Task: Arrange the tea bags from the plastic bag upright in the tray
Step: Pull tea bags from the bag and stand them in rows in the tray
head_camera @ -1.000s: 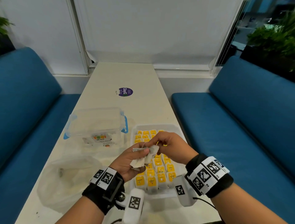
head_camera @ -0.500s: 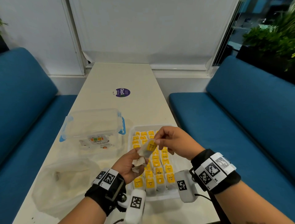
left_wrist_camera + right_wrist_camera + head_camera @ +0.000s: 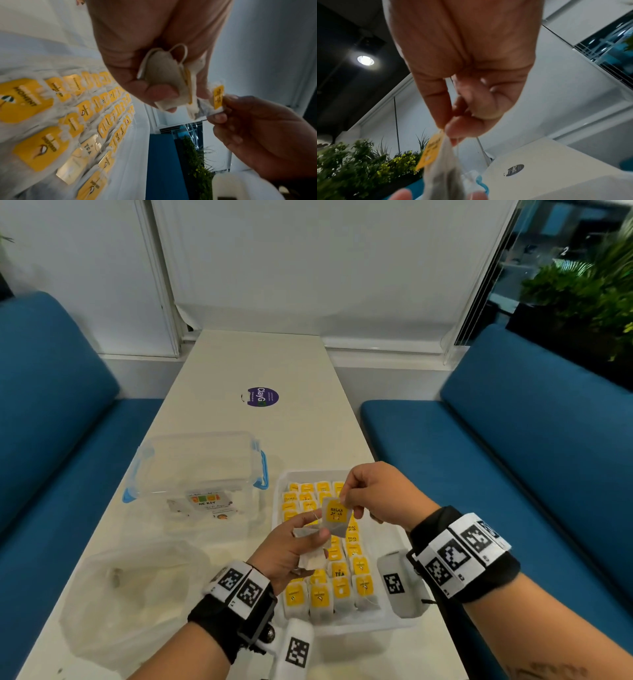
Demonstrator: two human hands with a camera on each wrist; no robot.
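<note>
A white tray [image 3: 387,546] near the table's front edge holds several rows of upright tea bags [image 3: 320,597] with yellow tags. My right hand [image 3: 346,503] pinches the top corner of one tea bag [image 3: 337,517] with a yellow "RELAX" tag and holds it above the tray's middle. In the right wrist view the same tea bag [image 3: 443,162] hangs from my thumb and forefinger. My left hand [image 3: 310,537], just left of it over the tray, grips a few more white tea bags [image 3: 164,78] in its curled fingers. The crumpled clear plastic bag [image 3: 133,597] lies at the front left.
A clear lidded box with blue clips [image 3: 197,470] stands left of the tray, beyond the plastic bag. A purple round sticker [image 3: 262,396] lies farther up the table [image 3: 253,361]. Blue sofas [image 3: 513,467] flank the table on both sides.
My right hand has pulled one tea bag out of the bunch in my left hand and lifted it up and to the right, so its yellow tag now faces me.
</note>
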